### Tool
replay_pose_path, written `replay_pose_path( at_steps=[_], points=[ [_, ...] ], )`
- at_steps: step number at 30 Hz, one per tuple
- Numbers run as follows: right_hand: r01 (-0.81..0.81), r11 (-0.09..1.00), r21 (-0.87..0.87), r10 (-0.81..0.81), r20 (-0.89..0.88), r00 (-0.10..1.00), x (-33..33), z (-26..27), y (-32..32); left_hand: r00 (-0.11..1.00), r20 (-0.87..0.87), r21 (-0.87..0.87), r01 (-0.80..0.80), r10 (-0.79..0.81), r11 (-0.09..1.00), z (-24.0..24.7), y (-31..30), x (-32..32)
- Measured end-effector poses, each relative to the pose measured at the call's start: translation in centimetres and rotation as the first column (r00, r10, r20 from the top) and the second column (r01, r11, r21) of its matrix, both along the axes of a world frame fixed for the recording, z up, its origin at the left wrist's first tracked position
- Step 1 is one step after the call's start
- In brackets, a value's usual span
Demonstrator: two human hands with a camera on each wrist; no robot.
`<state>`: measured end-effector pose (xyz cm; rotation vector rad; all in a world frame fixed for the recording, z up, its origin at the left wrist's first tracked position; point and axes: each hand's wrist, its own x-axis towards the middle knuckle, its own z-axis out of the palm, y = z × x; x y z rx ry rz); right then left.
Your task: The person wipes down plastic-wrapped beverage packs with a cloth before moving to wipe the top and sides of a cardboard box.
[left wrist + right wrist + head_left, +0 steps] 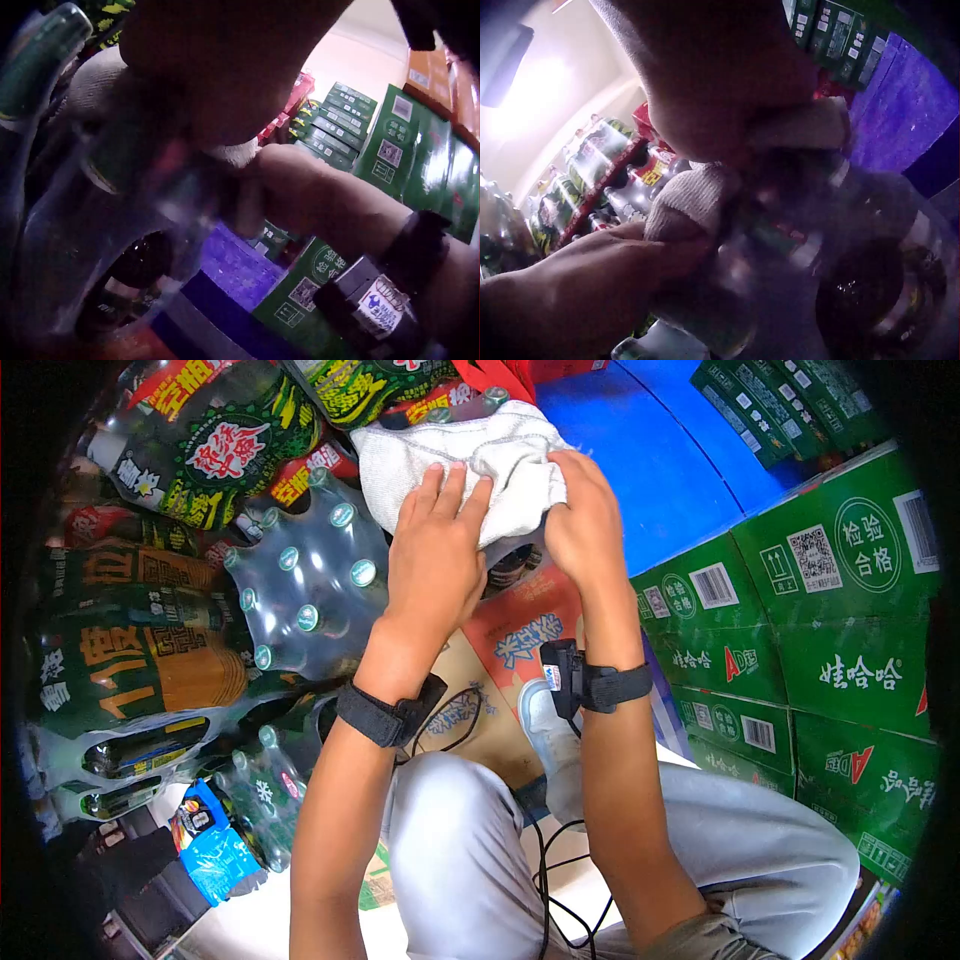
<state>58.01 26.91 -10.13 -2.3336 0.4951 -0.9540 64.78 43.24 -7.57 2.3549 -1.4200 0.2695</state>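
Observation:
A white knitted cloth (515, 445) lies bunched over the top of a shrink-wrapped bottle pack (515, 565). Spread on its near left side, my left hand (440, 545) presses down with fairly straight fingers. My right hand (583, 520) grips the right edge of the cloth, its fingers bent over it. The right wrist view shows the cloth (686, 202) under the left hand (607, 259), beside clear plastic wrap. In the left wrist view, that cloth (97, 79) is mostly dark, next to a green bottle neck (52, 52). Most of the pack is hidden by cloth and hands.
Wrapped bottles with green caps (300, 585) stand left of the hands, near large packs of beer (150, 650). Green cartons (800, 620) are stacked on the right. A blue surface (650, 450) lies ahead. Black cables (545, 870) hang between the person's knees.

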Motion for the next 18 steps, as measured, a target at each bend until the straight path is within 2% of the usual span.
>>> replay_pose_path(
  at_steps=[5,9,12,16,18],
  points=[
    [0.02,0.988,-0.156,-0.017,0.021,1.0,-0.4,-0.2,1.8,1.0,0.013,-0.071,-0.005,0.006,0.997,-1.1,-0.2,-0.2],
    [-0.027,0.998,-0.053,0.032,0.108,0.994,-1.2,-1.5,3.1,1.0,0.011,-0.126,-0.011,0.012,0.992,-1.4,-0.3,-0.4],
    [-0.059,0.993,0.1,0.038,0.2,0.979,-1.8,-2.6,4.8,1.0,0.021,-0.14,-0.007,0.01,0.99,-1.6,-0.2,-0.4],
    [-0.057,0.984,0.169,0.018,0.221,0.975,-2.6,-4.2,6.2,0.992,0.111,-0.129,-0.053,0.068,0.99,-1.9,-0.5,-1.1],
    [-0.076,0.933,0.351,-0.001,0.214,0.977,-3.3,-4.7,6.9,0.988,0.121,-0.115,-0.086,0.1,0.99,-2.1,-0.7,-2.5]
  ],
)
